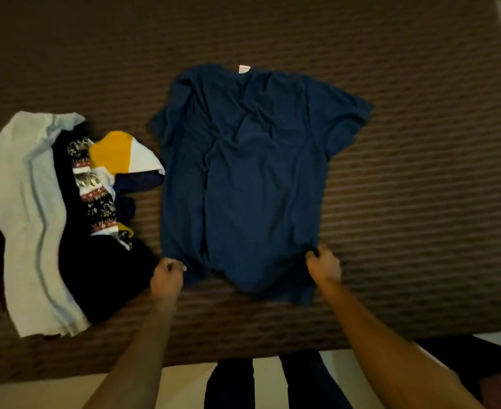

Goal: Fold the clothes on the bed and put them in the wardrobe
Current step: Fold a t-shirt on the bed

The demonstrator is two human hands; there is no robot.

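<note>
Bedroom in home, by look of it. Wide bed (391, 202) fills view, covered in brown ribbed spread. Blue T-shirt (243, 172) laid flat on it, white neck label showing. Heap of loose clothes (51, 216) just beside: pale grey top, black garments, patterned fabric, yellow-and-white piece. Pale floor (267, 379) at bed's near edge, person's dark-trousered legs standing there.
</note>
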